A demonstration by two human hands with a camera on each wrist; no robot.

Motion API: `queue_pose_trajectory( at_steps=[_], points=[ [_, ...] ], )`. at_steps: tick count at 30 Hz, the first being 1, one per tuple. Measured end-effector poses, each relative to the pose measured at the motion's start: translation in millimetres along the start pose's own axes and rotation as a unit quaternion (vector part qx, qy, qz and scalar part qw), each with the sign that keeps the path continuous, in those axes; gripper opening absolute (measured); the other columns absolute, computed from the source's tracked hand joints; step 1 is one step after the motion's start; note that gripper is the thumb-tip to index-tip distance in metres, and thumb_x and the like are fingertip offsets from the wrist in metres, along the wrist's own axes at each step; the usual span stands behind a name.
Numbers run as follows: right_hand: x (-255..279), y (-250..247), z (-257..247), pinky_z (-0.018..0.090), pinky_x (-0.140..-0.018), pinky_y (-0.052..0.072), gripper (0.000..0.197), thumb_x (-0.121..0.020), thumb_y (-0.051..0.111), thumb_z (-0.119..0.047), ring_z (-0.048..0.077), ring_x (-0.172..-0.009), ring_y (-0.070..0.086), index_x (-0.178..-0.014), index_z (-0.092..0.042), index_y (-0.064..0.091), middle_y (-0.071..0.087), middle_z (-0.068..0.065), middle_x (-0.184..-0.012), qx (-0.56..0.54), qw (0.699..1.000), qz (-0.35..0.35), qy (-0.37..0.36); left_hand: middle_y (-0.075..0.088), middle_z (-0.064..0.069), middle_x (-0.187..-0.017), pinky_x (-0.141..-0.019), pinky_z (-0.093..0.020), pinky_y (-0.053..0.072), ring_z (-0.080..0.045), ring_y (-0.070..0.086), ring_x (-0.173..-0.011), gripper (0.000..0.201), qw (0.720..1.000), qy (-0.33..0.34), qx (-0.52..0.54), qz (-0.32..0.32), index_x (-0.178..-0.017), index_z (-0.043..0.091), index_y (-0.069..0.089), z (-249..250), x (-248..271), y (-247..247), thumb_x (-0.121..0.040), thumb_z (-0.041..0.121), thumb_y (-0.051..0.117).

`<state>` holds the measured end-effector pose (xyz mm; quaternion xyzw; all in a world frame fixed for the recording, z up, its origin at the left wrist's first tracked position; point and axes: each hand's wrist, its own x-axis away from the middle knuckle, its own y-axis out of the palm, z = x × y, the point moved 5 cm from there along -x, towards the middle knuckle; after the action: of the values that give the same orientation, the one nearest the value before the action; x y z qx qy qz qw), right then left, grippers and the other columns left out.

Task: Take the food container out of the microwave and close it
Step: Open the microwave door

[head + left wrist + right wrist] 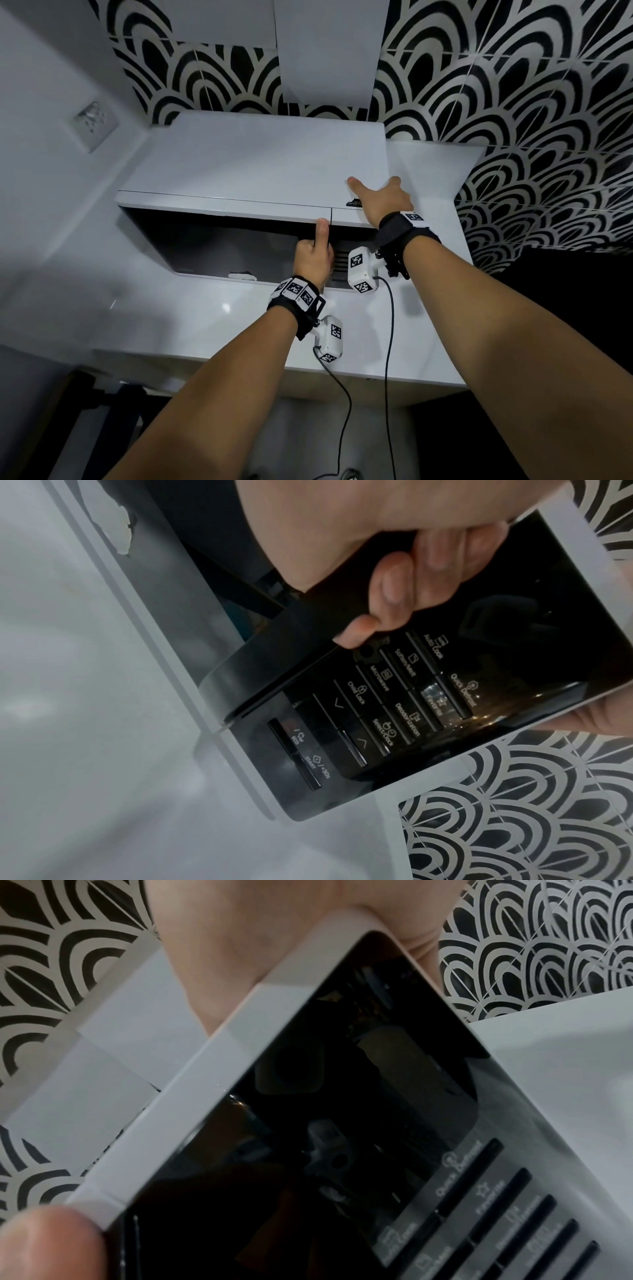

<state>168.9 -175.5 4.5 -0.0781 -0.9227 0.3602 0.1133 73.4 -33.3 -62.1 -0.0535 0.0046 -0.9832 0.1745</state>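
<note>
A white microwave (260,161) stands on a white counter, seen from above. Its dark glass door (219,246) looks shut or barely ajar. My left hand (313,253) grips the black door handle (325,610) at the door's right edge, fingers (394,588) curled behind it and thumb up on the top seam. My right hand (380,202) lies flat and spread on the microwave's top right corner, above the control panel (394,696). The same panel (342,1096) fills the right wrist view, with the palm (274,934) over its top edge. No food container shows in any view.
The counter (376,342) extends in front and to the right of the microwave. A black-and-white patterned tile wall (513,85) stands behind, a white side wall with a socket (94,125) on the left. Wrist camera cables (387,342) hang over the counter's front edge.
</note>
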Motion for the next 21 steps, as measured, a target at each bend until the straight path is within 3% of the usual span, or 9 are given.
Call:
queue_pose_trajectory(
  at_steps=[3,11,15,19,21],
  points=[
    [2,-2,-1,0.043,-0.089,0.048,0.097,-0.075,0.052,-0.077,0.038,-0.116,0.057,-0.141,-0.009,0.034,0.055,0.016,-0.135,0.000,1.000,-0.005,-0.001,0.023,0.007,-0.033,-0.038,-0.020,0.021,-0.012,0.020,-0.033,0.070,1.000,-0.008,-0.013,0.010,-0.046,0.014,0.023,1,1,-1,-0.100,0.056,0.040],
    [5,-1,-2,0.046,-0.096,0.047,0.100,-0.074,0.052,-0.078,0.039,-0.120,0.054,-0.143,-0.008,0.032,0.051,0.018,-0.138,0.006,1.000,-0.012,-0.006,0.028,0.001,-0.038,-0.045,-0.025,0.028,-0.016,0.027,-0.035,0.073,0.999,-0.032,-0.023,-0.016,-0.043,0.016,0.027,-6,25,-17,-0.096,0.063,0.041],
    [8,-3,-3,0.046,-0.097,0.047,0.100,-0.074,0.052,-0.077,0.039,-0.120,0.055,-0.143,-0.007,0.033,0.053,0.017,-0.138,0.002,1.000,-0.011,-0.012,0.037,-0.011,-0.042,-0.055,-0.034,0.039,-0.025,0.039,-0.044,0.080,0.998,-0.028,-0.045,-0.030,-0.044,0.008,0.037,-14,43,-31,-0.084,0.077,0.039],
    [12,-5,-5,0.045,-0.099,0.045,0.099,-0.076,0.052,-0.077,0.039,-0.121,0.054,-0.143,-0.006,0.032,0.052,0.018,-0.139,0.013,1.000,-0.013,-0.014,0.047,-0.022,-0.045,-0.059,-0.034,0.047,-0.029,0.047,-0.046,0.084,0.997,-0.031,-0.036,-0.065,-0.044,0.006,0.047,-17,67,-47,-0.086,0.078,0.039],
    [13,-5,-7,0.045,-0.099,0.045,0.099,-0.077,0.051,-0.077,0.039,-0.122,0.053,-0.143,-0.006,0.032,0.051,0.018,-0.140,0.019,1.000,-0.016,-0.016,0.058,-0.027,-0.049,-0.073,-0.039,0.057,-0.033,0.059,-0.050,0.091,0.995,-0.035,-0.049,-0.082,-0.045,-0.001,0.054,-15,79,-57,-0.088,0.078,0.036]
  ],
)
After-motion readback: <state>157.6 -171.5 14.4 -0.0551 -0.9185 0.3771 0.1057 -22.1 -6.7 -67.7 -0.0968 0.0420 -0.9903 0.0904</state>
